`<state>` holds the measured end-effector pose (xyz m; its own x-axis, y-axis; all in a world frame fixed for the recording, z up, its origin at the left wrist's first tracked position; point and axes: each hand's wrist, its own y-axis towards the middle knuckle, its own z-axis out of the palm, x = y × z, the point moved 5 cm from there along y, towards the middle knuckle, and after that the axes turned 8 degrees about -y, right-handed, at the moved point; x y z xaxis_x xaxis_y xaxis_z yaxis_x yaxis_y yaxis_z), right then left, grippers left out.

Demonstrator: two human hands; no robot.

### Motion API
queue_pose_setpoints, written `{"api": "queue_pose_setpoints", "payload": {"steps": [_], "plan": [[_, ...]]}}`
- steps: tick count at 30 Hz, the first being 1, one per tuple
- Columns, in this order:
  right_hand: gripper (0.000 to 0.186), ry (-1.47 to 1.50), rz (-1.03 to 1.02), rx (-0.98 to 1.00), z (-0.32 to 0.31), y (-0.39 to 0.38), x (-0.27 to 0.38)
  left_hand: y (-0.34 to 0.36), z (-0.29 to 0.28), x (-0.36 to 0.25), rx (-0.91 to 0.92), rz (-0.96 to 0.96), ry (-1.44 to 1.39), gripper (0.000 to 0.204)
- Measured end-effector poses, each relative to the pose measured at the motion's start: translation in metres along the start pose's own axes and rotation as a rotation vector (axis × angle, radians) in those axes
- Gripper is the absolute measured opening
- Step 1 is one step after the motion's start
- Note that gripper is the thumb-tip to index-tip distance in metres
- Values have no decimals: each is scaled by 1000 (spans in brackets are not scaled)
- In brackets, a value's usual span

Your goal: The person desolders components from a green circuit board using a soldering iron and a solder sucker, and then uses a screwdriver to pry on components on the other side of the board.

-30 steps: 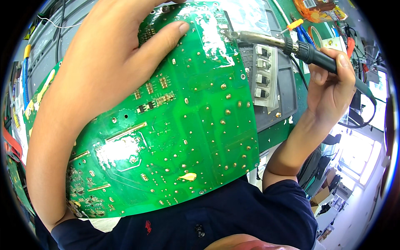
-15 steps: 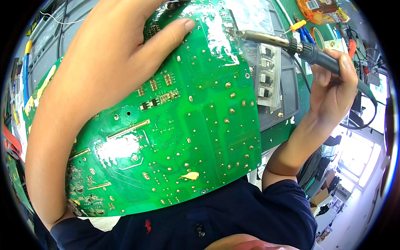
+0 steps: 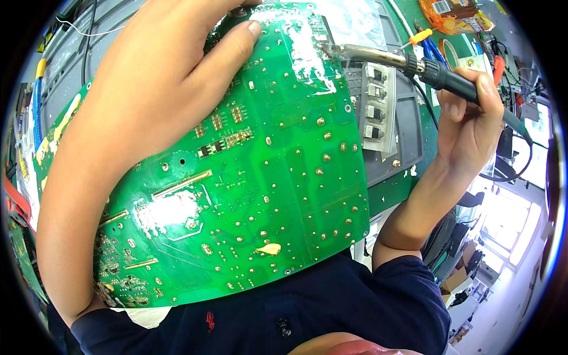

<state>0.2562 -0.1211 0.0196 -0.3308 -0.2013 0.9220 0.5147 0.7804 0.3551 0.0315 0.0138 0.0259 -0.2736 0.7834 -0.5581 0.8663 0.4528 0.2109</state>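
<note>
Pretty brightly lit overall. The window [image 3: 503, 219] at lower right is totally blown out, and white glare is splashed across the green circuit board [image 3: 284, 189]. Straight edges get bent near the rim, corners are blacked out, bluish fringing's picked up.

Green flat bench top [image 3: 386, 194], visible left of the right hand [image 3: 470, 118] and beyond it. Grey moulded tray [image 3: 408, 112] with a raised rim lies on it, left of the right hand. On the tray, between both hands: clear plastic strip holding a row of small black components [image 3: 374, 110]; crumpled clear plastic bag [image 3: 358, 23], right of the left hand [image 3: 163, 77]. White crumbs [image 3: 413, 171] on green, near the right wrist. Beyond the right hand, on the bench: yellow-orange-handled screwdriver [image 3: 420, 37], blue-handled tool [image 3: 436, 52], shiny orange package [image 3: 452, 16]. Left of the left hand, grey ridged surface [image 3: 62, 56], unclear if same tray; thin white wire [image 3: 97, 34] and black cable [image 3: 86, 56] lie across it.
</note>
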Motion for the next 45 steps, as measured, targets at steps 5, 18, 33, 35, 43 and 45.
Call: {"api": "queue_pose_setpoints", "payload": {"steps": [5,18,33,35,43,45], "plan": [[36,-20,23,26,0,-1,1,2,2,-1,-18,-50,54,25],[33,19,33,-48,-1,-1,-2,-1,0,-3,-47,1,38,25],[25,-60,76,-73,3,-1,1,1,5,4,-173,148,149,24],[25,-67,76,-65,3,-1,0,1,1,2,-153,200,117,22],[24,-38,85,-36,3,1,1,-7,-42,2,-136,143,28,22],[24,-25,97,-31,3,2,-2,-17,-54,3,-150,131,45,22]]}}
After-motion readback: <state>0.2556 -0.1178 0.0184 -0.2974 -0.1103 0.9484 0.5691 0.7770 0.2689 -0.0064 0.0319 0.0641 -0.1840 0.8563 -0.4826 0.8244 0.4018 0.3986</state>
